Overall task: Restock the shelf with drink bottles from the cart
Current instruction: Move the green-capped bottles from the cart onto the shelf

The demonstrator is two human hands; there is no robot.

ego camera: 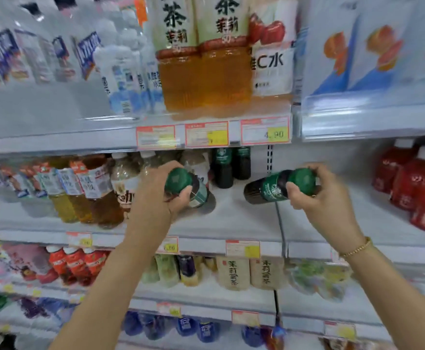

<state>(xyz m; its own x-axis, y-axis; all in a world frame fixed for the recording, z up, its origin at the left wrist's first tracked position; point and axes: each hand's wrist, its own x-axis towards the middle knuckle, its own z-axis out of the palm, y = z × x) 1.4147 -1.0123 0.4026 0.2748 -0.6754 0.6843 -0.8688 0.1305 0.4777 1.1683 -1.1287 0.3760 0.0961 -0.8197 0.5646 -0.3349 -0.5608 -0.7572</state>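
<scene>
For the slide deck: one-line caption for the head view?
Left hand and right hand hold the left bottle and right bottle, green-capped and tilted, over the shelf near two standing bottles.

Bare shelf (241, 213) gap fronts two upright dark bottles (223, 168).

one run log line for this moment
left hand: grips green-capped bottle, tilted over shelf | right hand: grips second green-capped bottle, held sideways | matching bottles: upright at shelf back
</scene>
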